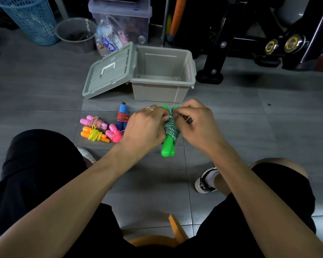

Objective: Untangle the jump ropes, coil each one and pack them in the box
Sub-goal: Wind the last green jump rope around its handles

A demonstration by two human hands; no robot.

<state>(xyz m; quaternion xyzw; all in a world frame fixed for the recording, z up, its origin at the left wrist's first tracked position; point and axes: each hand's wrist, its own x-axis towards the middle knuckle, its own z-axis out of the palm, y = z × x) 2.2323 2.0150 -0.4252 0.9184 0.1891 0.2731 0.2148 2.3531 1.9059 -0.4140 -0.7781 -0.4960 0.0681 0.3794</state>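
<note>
Overhead, both hands meet on the green jump rope, held above the floor just in front of the open grey box. The left hand grips its wound cord, and the right hand pinches the cord near the top. Four coiled ropes lie on the tiles to the left. No writing is readable on anything.

glossy plastic handles, braided cord; matt plastic box, tile floor.
</note>
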